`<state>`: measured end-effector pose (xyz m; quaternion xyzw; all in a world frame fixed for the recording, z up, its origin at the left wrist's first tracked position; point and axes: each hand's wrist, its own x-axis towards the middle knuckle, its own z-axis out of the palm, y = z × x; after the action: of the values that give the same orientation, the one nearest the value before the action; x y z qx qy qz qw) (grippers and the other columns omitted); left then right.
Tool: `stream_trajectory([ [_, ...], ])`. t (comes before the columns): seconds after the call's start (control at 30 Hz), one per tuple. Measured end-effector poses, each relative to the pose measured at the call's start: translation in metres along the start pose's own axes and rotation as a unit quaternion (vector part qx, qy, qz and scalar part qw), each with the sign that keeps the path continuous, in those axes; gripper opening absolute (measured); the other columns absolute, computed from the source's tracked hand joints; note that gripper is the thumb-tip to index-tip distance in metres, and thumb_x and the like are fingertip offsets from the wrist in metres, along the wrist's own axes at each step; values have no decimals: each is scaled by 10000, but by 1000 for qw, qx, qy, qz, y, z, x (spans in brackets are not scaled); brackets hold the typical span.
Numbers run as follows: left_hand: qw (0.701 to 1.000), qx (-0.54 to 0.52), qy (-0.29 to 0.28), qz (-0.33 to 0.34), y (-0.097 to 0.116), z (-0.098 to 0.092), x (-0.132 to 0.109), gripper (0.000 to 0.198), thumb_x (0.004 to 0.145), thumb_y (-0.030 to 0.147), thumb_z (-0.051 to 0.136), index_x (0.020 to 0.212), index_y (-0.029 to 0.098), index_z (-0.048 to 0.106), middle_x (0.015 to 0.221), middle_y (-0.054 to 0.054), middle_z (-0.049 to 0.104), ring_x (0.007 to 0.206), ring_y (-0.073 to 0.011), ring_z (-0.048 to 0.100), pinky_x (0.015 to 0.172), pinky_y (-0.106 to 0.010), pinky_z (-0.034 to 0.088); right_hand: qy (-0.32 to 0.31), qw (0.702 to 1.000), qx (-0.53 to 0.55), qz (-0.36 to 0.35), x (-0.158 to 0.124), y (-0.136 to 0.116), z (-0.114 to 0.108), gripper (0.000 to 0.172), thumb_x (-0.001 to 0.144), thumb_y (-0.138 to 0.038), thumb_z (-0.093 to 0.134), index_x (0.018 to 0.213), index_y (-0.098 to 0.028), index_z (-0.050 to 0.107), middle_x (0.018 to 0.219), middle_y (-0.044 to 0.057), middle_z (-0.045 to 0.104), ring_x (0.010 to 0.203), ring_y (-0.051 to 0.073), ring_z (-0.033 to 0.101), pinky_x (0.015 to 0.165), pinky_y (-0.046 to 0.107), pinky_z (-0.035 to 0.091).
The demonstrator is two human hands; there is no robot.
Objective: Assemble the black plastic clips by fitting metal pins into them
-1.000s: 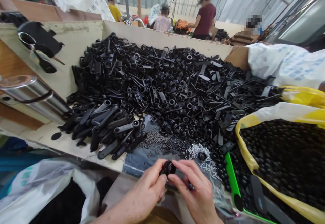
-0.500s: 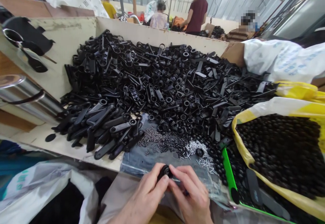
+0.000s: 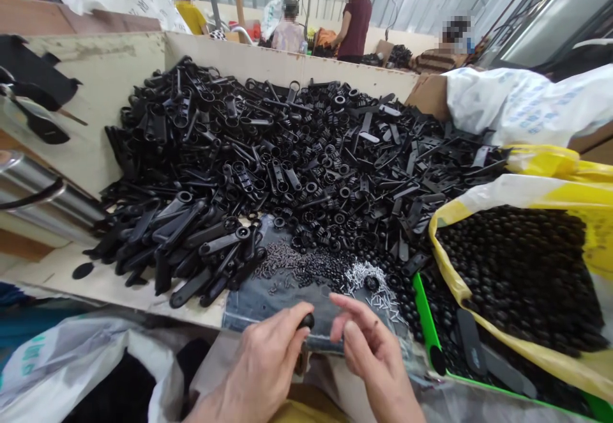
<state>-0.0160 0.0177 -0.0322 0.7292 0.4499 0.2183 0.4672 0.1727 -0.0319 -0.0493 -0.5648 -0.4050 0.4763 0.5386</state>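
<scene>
My left hand is closed on a small round black plastic part, pinched between thumb and fingers at the front edge of the bench. Part of it is hidden by the fingers. Just to its right, my right hand is apart from the part, its index finger stretched forward and thumb spread off it. I see nothing held in it, though a tiny dark speck shows by the fingers. Beyond both hands lie a heap of silver pins, dark small screws and tiny black pieces on a grey sheet.
A large pile of black plastic parts fills the walled bench. Long black handles lie at left, near a metal cylinder. On the right are a green tray and a yellow bag of black balls. Several people work behind.
My right hand has come away from the black part and its fingers have opened. The left hand keeps the part, now turned to show a smooth rounded side. The view has shifted slightly.
</scene>
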Motion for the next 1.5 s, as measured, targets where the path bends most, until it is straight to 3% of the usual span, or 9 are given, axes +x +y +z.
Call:
stream_trajectory([
  [0.13,995,95,-9,9,-11,6,-4,495,996,271,466,1476,262,586,1323,-162,722,1198,-383,658,1045,-538,467,-33,997,-8,65,11,1,18,529,859,-655,748,1074,-172,772,825,69,725,710,185,636,652,282,529],
  [0.27,994,-15,-13,-104,-8,-2,-11,534,934,297,572,1466,273,531,1378,-121,683,1300,-327,586,1117,-487,420,-60,996,-23,60,20,1,21,471,844,-629,769,1008,-190,818,910,92,772,783,220,667,706,316,532],
  [0.4,948,-196,-120,-219,4,-13,-13,388,874,389,628,1217,208,638,901,-41,720,902,-235,645,863,-358,492,-94,993,-62,-35,25,-4,19,299,923,-513,722,966,-244,847,943,68,757,862,216,672,759,301,515],
  [0.5,904,-314,-134,-259,12,-13,-11,786,795,588,679,1394,112,501,622,47,573,615,-159,495,655,-297,412,-126,989,-70,-46,28,-9,22,254,944,-463,706,959,-252,848,912,52,737,810,191,663,705,272,498],
  [0.9,850,-423,-85,-303,7,-10,-20,1154,702,652,804,1545,59,286,606,64,553,572,-118,379,579,-262,261,-195,973,-120,-33,21,-13,18,307,948,-404,693,1226,-305,779,983,23,676,685,139,508,628,262,428],
  [1.03,911,-323,-57,-251,-9,-14,-24,720,785,601,722,1339,169,566,744,3,648,697,-171,543,643,-270,404,-210,966,-143,-47,15,-14,13,367,939,-364,694,1302,-327,736,1022,23,679,666,136,495,601,255,415],
  [1.17,985,-15,65,-158,-11,-34,-17,167,924,384,587,980,247,666,909,-27,746,875,-233,677,768,-317,457,-162,968,-185,-55,17,-11,1,325,973,-415,653,1256,-290,754,886,9,656,653,147,517,609,260,435],
  [1.33,935,311,125,-113,-18,-37,7,181,988,261,518,1061,247,683,840,-51,793,823,-295,763,701,-336,461,-112,959,-249,-77,22,-4,-6,296,1029,-450,575,1091,-256,790,788,5,625,676,169,570,648,272,465],
  [1.5,913,381,99,-111,-23,-31,22,143,991,211,545,1001,230,686,759,-54,783,771,-310,781,631,-324,451,-121,951,-260,-116,22,0,-5,283,1063,-396,530,1051,-259,777,783,3,645,694,174,605,700,273,490],
])
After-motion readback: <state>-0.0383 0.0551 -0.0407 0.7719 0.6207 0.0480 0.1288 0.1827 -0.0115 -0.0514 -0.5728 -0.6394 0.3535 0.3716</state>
